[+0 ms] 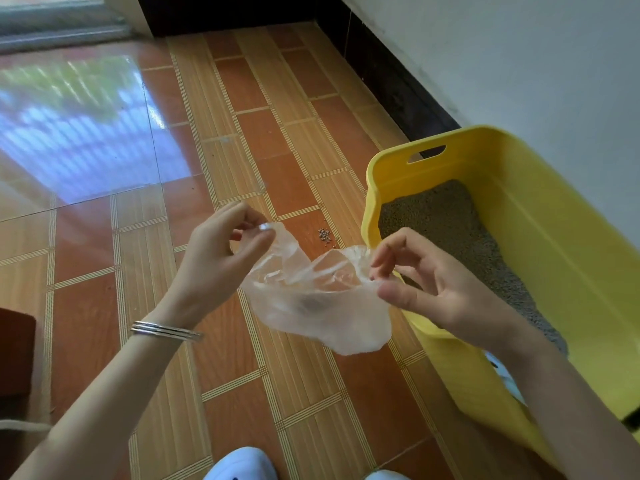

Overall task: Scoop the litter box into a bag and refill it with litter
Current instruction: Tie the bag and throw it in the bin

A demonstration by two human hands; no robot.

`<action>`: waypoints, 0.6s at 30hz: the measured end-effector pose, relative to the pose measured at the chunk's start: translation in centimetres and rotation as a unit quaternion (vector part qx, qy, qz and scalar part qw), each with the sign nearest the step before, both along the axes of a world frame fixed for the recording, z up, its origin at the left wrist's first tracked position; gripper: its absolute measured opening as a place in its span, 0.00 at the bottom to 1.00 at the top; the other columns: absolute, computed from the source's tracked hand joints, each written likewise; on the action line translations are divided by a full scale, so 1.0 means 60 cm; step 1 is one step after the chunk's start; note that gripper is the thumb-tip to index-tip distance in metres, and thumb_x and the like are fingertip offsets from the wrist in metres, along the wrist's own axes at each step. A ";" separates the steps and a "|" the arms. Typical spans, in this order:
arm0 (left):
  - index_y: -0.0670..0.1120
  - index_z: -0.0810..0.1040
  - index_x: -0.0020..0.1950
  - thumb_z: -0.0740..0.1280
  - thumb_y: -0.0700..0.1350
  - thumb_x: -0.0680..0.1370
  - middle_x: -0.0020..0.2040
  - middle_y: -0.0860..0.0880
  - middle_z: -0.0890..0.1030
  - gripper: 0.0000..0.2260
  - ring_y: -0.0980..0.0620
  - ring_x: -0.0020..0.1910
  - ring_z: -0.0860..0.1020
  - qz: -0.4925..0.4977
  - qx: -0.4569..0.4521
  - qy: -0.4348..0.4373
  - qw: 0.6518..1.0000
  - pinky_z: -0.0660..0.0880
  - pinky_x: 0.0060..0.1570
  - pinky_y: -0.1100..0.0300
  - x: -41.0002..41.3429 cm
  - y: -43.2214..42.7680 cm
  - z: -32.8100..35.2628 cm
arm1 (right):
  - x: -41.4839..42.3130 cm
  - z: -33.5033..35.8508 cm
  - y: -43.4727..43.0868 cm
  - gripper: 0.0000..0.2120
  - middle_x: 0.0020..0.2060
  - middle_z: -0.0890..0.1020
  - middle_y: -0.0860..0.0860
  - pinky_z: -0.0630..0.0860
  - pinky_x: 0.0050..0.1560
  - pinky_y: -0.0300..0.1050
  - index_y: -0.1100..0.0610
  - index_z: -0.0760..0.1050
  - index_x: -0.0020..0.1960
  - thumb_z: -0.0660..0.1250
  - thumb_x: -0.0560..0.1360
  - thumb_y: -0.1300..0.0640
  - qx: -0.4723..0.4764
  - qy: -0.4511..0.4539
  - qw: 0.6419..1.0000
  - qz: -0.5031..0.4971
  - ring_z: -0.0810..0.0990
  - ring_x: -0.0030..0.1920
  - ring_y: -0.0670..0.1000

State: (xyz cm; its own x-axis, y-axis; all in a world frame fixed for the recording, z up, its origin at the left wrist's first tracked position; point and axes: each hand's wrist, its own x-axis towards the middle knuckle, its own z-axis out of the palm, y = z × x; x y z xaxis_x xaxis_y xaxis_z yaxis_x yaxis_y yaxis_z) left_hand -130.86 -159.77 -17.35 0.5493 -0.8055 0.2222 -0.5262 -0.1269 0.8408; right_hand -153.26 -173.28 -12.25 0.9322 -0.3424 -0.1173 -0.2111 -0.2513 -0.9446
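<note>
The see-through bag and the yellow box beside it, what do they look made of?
The crumpled see-through bag looks like thin plastic film: floor tiles show through and it wrinkles softly. The yellow rectangular litter box seems rigid moulded plastic, smooth and slightly glossy, with a cut-out handle slot.

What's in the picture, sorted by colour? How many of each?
Yellow: 1, the litter box.
Clear: 1, the plastic bag, held by the left hand and right hand.
Grey: 1, the litter in the box.
Silver: 1, the bracelet.
White: 2, the shoes.
Total: 6.
</note>
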 end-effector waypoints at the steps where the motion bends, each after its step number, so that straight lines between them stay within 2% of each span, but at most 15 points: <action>1: 0.47 0.76 0.42 0.63 0.53 0.72 0.41 0.53 0.78 0.09 0.55 0.43 0.76 -0.005 -0.003 0.008 1.000 0.74 0.49 0.58 0.000 0.000 0.000 | 0.003 -0.004 0.000 0.09 0.41 0.75 0.43 0.69 0.55 0.40 0.51 0.72 0.49 0.66 0.73 0.48 -0.005 -0.005 1.000 -0.011 0.75 0.47 0.44; 2: 0.49 0.76 0.42 0.63 0.52 0.72 0.43 0.54 0.78 0.08 0.57 0.43 0.76 -0.010 -0.007 0.018 1.000 0.74 0.49 0.60 -0.001 0.001 0.001 | 0.006 -0.006 0.000 0.07 0.40 0.75 0.43 0.69 0.53 0.36 0.51 0.72 0.49 0.65 0.74 0.49 -0.048 -0.002 0.999 -0.012 0.74 0.45 0.42; 4: 0.50 0.75 0.41 0.64 0.52 0.72 0.45 0.56 0.79 0.06 0.58 0.45 0.77 -0.016 -0.019 0.041 0.999 0.74 0.49 0.63 -0.001 0.002 0.004 | 0.010 -0.006 -0.001 0.04 0.37 0.72 0.42 0.66 0.47 0.28 0.51 0.72 0.49 0.66 0.74 0.55 -0.212 0.006 0.977 0.009 0.72 0.43 0.39; 5: 0.51 0.75 0.40 0.64 0.52 0.72 0.46 0.56 0.79 0.06 0.57 0.46 0.77 -0.016 -0.028 0.050 0.998 0.74 0.50 0.63 0.000 0.003 0.006 | 0.010 -0.002 -0.002 0.06 0.37 0.71 0.42 0.65 0.45 0.27 0.52 0.72 0.49 0.66 0.74 0.58 -0.282 0.000 0.959 0.019 0.71 0.42 0.39; 7: 0.51 0.74 0.40 0.65 0.52 0.72 0.48 0.54 0.79 0.05 0.56 0.48 0.77 -0.013 -0.041 0.058 0.997 0.73 0.50 0.65 0.003 0.005 0.011 | 0.008 0.009 -0.007 0.09 0.37 0.68 0.41 0.64 0.45 0.27 0.52 0.72 0.50 0.67 0.73 0.61 -0.354 -0.011 0.934 0.044 0.69 0.42 0.41; 11: 0.48 0.73 0.38 0.64 0.51 0.72 0.49 0.53 0.79 0.07 0.57 0.48 0.77 0.000 -0.046 0.063 0.997 0.72 0.49 0.67 0.012 0.006 0.013 | 0.007 0.000 -0.029 0.14 0.37 0.68 0.41 0.66 0.46 0.36 0.49 0.71 0.52 0.72 0.70 0.57 -0.417 0.031 0.905 0.072 0.67 0.42 0.45; 14: 0.46 0.73 0.39 0.64 0.51 0.72 0.49 0.51 0.80 0.09 0.58 0.45 0.77 0.019 -0.049 0.079 0.996 0.71 0.46 0.69 0.018 0.009 0.008 | 0.000 -0.017 -0.048 0.17 0.41 0.72 0.43 0.70 0.44 0.41 0.47 0.70 0.54 0.73 0.69 0.50 -0.423 0.158 0.890 0.068 0.66 0.46 0.47; 16: 0.47 0.73 0.39 0.64 0.51 0.72 0.48 0.51 0.80 0.09 0.57 0.44 0.77 0.026 -0.051 0.090 0.994 0.70 0.46 0.68 0.021 0.012 0.007 | -0.013 -0.025 -0.058 0.16 0.44 0.74 0.42 0.72 0.44 0.44 0.45 0.70 0.55 0.70 0.71 0.54 -0.431 0.215 0.873 0.072 0.66 0.48 0.48; 18: 0.47 0.74 0.39 0.64 0.52 0.72 0.48 0.52 0.81 0.08 0.57 0.45 0.77 0.031 -0.046 0.092 0.994 0.71 0.46 0.67 0.024 0.015 0.007 | -0.019 -0.028 -0.062 0.15 0.45 0.75 0.42 0.73 0.41 0.45 0.46 0.71 0.55 0.67 0.73 0.62 -0.459 0.207 0.862 0.059 0.68 0.47 0.48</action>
